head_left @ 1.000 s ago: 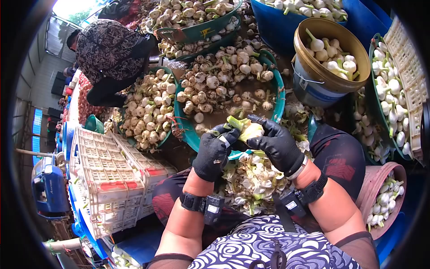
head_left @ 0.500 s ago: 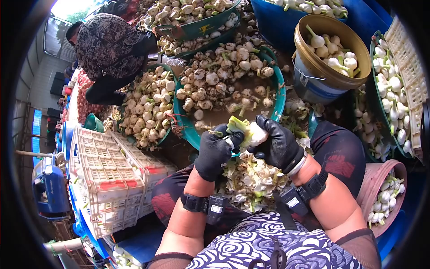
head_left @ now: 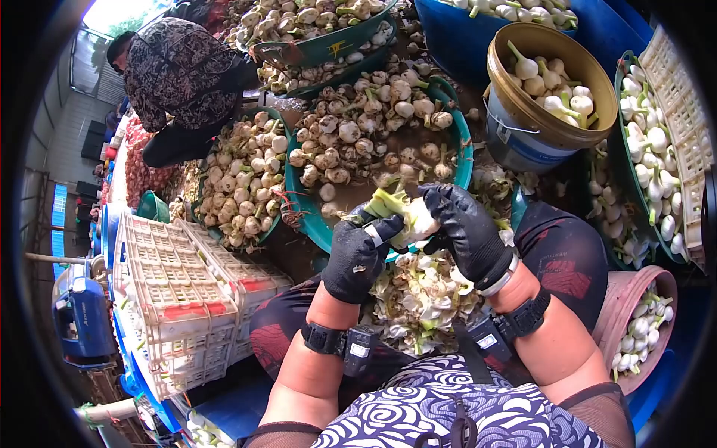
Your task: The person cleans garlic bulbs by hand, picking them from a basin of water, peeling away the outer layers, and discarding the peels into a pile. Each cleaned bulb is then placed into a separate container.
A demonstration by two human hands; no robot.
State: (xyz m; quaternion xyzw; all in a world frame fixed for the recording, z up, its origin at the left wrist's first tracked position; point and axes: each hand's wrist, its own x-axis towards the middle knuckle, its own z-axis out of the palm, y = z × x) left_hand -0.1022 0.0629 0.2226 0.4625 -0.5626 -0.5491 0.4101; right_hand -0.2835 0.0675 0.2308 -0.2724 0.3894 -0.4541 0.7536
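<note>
A pale garlic bulb [head_left: 418, 226] with a green stem stub is held between both black-gloved hands, above my lap. My left hand [head_left: 357, 257] is closed around its stem side, with a white band showing near the thumb. On the other side, my right hand [head_left: 467, 235] grips the bulb with curled fingers. Loose peeled skins [head_left: 426, 299] lie heaped below the hands. Just beyond them stands a green tub [head_left: 299, 205] holding unpeeled garlic bulbs [head_left: 347, 142] and some brown water.
A tan bucket [head_left: 553, 52] of cleaned garlic stands at upper right, near a green basket [head_left: 627, 172] of white bulbs. A pink bucket [head_left: 616, 313] sits by my right knee. White crates [head_left: 179, 291] are on the left. Another person [head_left: 183, 71] bends over at upper left.
The garlic bulb has turned slightly in my hands, and my right fingers have shifted higher over it. A bit of skin now shows at the stem. The view has moved slightly.
</note>
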